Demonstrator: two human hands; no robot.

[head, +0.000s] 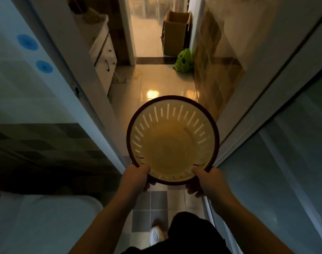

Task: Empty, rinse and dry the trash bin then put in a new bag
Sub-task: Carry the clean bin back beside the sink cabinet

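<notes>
Both the left hand (pixel 138 177) and right hand (pixel 205 180) are gripping the bin (pixel 172 142) by its rim; it is looking emptied, with no new bag in yet.

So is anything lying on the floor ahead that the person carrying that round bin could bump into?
Nothing visible blocks the middle. Both the left hand and right hand grip the rim of the round cream slotted trash bin. The glossy tiled floor ahead looks open; a green plastic bag and a brown cardboard box sit by the right wall.

Smooth plastic bin (pixel 173 142), glossy tiled floor (pixel 156 85), matt cardboard box (pixel 175 36).
</notes>
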